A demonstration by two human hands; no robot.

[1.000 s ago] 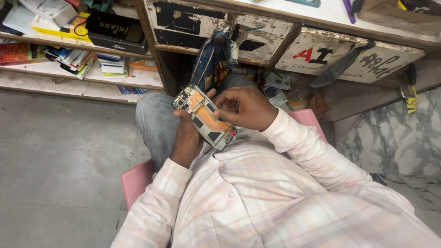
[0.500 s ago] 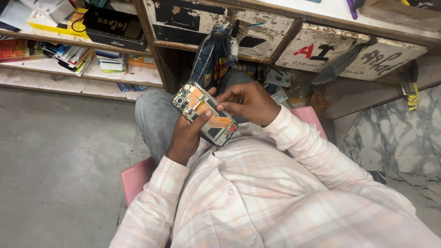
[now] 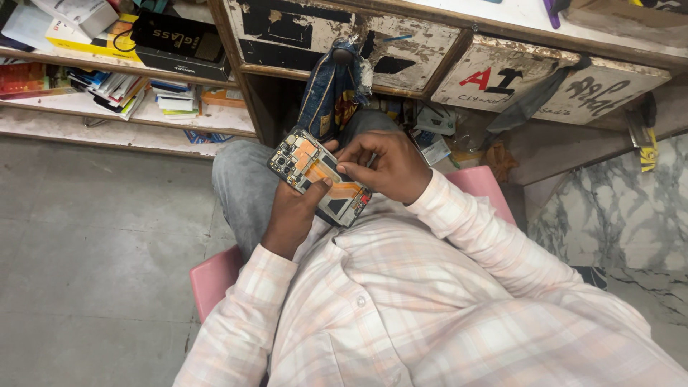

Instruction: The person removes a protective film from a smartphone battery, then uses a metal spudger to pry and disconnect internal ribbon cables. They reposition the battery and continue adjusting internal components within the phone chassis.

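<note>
Opened phone, back cover off and its circuit board and orange flex strips exposed, is held above the person's lap, tilted with its inner side up toward the camera. The left hand grasps it from below, thumb laid across the lower edge, which appears to steady the body so the internals face the wearer. The right hand is curled over the right side of the phone, fingertips pinched down at a spot on the inner face; whether they grip a small part or only press on it cannot be told. The person sits on a pink stool, knees toward a worn wooden worktop with painted drawer fronts. A blue patterned pouch hangs from the drawer edge just beyond the phone. To the left, open shelves carry stacked boxes and packets. The grey floor lies below.
</note>
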